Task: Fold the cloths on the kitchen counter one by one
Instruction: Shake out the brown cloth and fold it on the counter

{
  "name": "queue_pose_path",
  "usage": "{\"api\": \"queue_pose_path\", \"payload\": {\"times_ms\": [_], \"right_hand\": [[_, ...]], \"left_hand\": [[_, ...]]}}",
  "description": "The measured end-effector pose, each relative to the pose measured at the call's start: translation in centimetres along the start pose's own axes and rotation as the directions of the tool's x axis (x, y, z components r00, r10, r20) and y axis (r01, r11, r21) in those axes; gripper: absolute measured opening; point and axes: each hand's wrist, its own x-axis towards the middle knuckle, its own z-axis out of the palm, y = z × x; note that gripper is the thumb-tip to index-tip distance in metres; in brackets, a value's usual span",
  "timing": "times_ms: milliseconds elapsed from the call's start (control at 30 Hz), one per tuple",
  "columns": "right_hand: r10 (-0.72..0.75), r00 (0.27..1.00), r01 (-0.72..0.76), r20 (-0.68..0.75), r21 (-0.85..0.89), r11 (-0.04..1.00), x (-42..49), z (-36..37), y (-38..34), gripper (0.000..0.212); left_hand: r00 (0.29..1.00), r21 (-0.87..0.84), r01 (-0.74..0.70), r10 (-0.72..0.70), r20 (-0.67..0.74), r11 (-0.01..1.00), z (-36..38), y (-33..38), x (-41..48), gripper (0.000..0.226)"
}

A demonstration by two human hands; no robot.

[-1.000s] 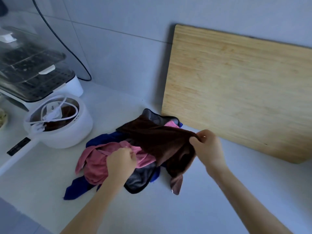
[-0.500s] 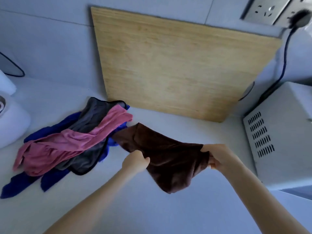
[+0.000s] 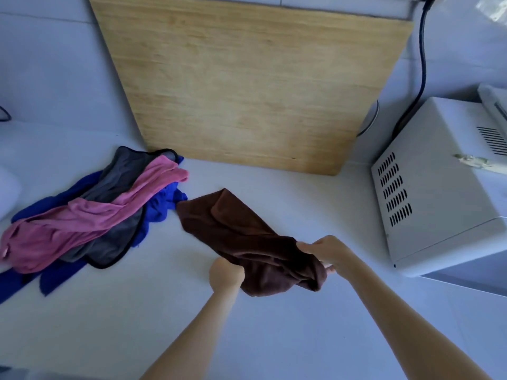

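Observation:
A dark brown cloth point(image 3: 241, 237) lies stretched across the white counter point(image 3: 192, 319), its far corner pointing toward the pile. My left hand point(image 3: 225, 273) is closed on its near edge. My right hand point(image 3: 326, 252) grips its right end, where the fabric bunches up. To the left sits a heap of cloths: a pink cloth point(image 3: 90, 218) on top, a grey cloth with black trim point(image 3: 115, 242) under it, and a blue cloth point(image 3: 162, 207) at the bottom.
A big wooden cutting board point(image 3: 247, 86) leans on the tiled wall behind. A white microwave point(image 3: 439, 193) stands at the right, with a black cable point(image 3: 422, 64) running up the wall. A white appliance edge point(image 3: 8, 190) shows at the far left.
The brown cloth has been pulled off the pile and carried right, then lowered onto the counter. Both hands moved right with it, and my view swung right to the microwave.

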Motion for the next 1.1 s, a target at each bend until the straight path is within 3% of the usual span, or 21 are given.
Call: {"api": "queue_pose_path", "payload": {"times_ms": [67, 133, 200, 267, 367, 467, 567, 700, 800, 900, 1000, 1067, 1100], "right_hand": [[-0.046, 0.999, 0.043, -0.025, -0.088, 0.995, 0.7, 0.6, -0.2, 0.053], [-0.136, 0.989, 0.124, -0.058, -0.179, 0.976, 1.3, 1.3, -0.5, 0.05], [-0.216, 0.971, 0.192, -0.1, -0.205, 0.96, 1.5, 1.6, -0.9, 0.044], [-0.247, 0.956, 0.23, -0.161, -0.116, 0.966, 1.3, 1.2, -1.3, 0.022], [-0.294, 0.914, 0.331, -0.28, 0.092, 0.939, -0.2, -0.6, -1.6, 0.006], [-0.357, 0.883, 0.438, -0.304, 0.26, 0.86, -3.2, -2.8, -2.2, 0.01], [-0.363, 0.905, 0.424, -0.223, 0.394, 0.815, -6.2, -5.3, -2.9, 0.016], [-0.326, 0.932, 0.357, -0.157, 0.542, 0.761, -8.4, -8.7, -5.1, 0.015], [-0.313, 0.925, 0.376, -0.213, 0.622, 0.687, -9.7, -10.7, -8.9, 0.011], [-0.393, 0.836, 0.548, -0.383, 0.612, 0.57, -12.3, -12.8, -12.5, 0.017], [-0.53, 0.658, 0.753, -0.535, 0.479, 0.451, -16.0, -14.0, -13.4, 0.03], [-0.609, 0.599, 0.798, -0.521, 0.456, 0.394, -17.9, -13.6, -12.4, 0.029], [-0.627, 0.61, 0.786, -0.484, 0.467, 0.404, -18.2, -13.0, -11.5, 0.028]], "left_hand": [[1.0, -0.042, 0.005, -0.005, 0.005, 0.999, -0.7, -0.2, 0.5, 0.022], [0.999, -0.125, 0.003, -0.008, -0.039, 0.992, -1.7, -0.4, 0.9, 0.034], [0.997, -0.237, -0.013, -0.007, -0.081, 0.972, -3.3, -0.2, 1.1, 0.027], [0.993, -0.295, -0.056, 0.022, -0.118, 0.954, -5.2, 0.5, 1.0, 0.015], [0.991, -0.49, -0.108, 0.057, -0.118, 0.865, -8.7, 2.3, 0.5, 0.02], [0.972, -0.565, -0.234, 0.186, -0.142, 0.791, -12.7, 4.7, -0.8, 0.006], [0.941, -0.579, -0.334, 0.298, -0.16, 0.744, -17.1, 6.9, -2.0, 0.008], [0.928, -0.628, -0.345, 0.355, -0.116, 0.697, -21.4, 10.3, -1.7, 0.021], [0.928, -0.698, -0.322, 0.358, -0.1, 0.64, -23.2, 14.7, -1.2, 0.022], [0.892, -0.728, -0.373, 0.44, -0.109, 0.575, -25.9, 18.6, -1.7, 0.011], [0.831, -0.773, -0.438, 0.535, -0.153, 0.459, -28.9, 19.8, -2.5, 0.009], [0.807, -0.746, -0.465, 0.575, -0.136, 0.476, -29.7, 18.7, -3.3, 0.004], [0.808, -0.712, -0.475, 0.577, -0.119, 0.518, -29.5, 17.5, -3.2, 0.005]]}}
